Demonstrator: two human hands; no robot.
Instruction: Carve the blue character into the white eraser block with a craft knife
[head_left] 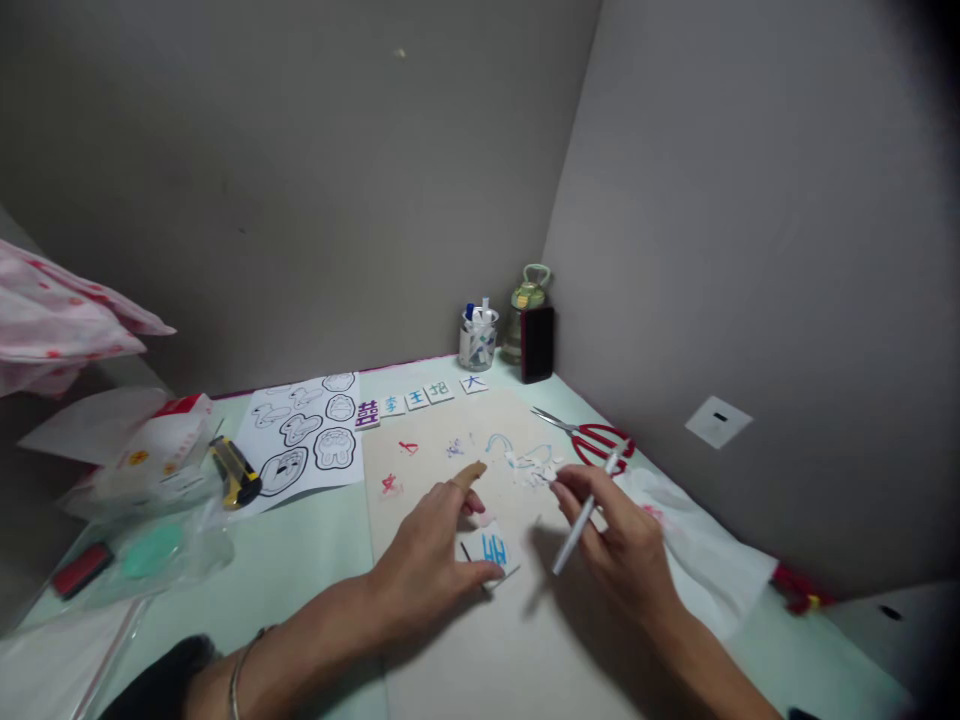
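My left hand [427, 535] lies over a small white block [493, 548] with a blue character on it. Its thumb is at the block's near edge and the other fingers are around the far side, with the index stretched forward. In my right hand [619, 520] a slim white pen-shaped tool [576, 535] lies slanted between the fingers; its exact kind I cannot tell. The right fingertips are close together beside white scraps [536, 470] on the beige board [450, 660]. Red and blue ink marks [409, 447] dot the board.
Several lettered blocks [416, 398] line the board's far edge. Red-handled scissors [596, 440] lie to the right, near a white sheet [712, 540]. A pen cup [478, 340], bottle [529, 290] and phone [537, 345] stand behind. Leftward are a printed sheet [300, 440], utility knife [235, 473] and plastic bags [150, 470].
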